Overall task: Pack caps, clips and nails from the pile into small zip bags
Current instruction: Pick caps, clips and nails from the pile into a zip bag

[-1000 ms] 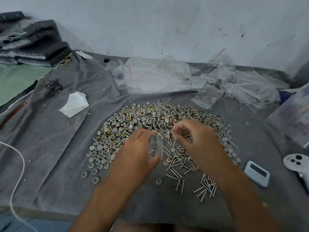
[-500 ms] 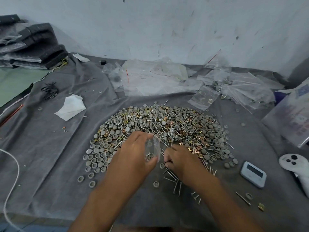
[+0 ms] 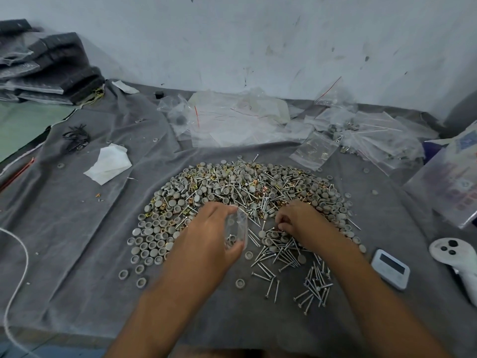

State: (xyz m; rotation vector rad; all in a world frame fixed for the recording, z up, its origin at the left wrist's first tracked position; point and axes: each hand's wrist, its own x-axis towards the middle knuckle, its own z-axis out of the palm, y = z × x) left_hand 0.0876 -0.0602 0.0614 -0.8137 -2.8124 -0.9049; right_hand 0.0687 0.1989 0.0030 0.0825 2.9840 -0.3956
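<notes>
A wide pile (image 3: 232, 187) of grey round caps, brass clips and steel nails lies on the grey cloth (image 3: 77, 228). My left hand (image 3: 206, 236) grips a small clear zip bag (image 3: 236, 229) upright at the pile's near edge; a few small pieces sit inside it. My right hand (image 3: 299, 223) is down in the pile just right of the bag, fingers curled and pinching at small parts; what they hold is hidden. Loose nails (image 3: 291, 275) are scattered in front of my right wrist.
Empty and filled zip bags (image 3: 258, 120) are heaped along the back by the wall. A white tissue (image 3: 108, 164) lies at left, a white timer (image 3: 389, 268) and a white controller (image 3: 454, 257) at right. Folded dark cloth (image 3: 38, 65) is stacked back left.
My right hand went from beside the bag's mouth down into the pile, then shifted further right and back. My left hand has kept the bag in nearly the same spot.
</notes>
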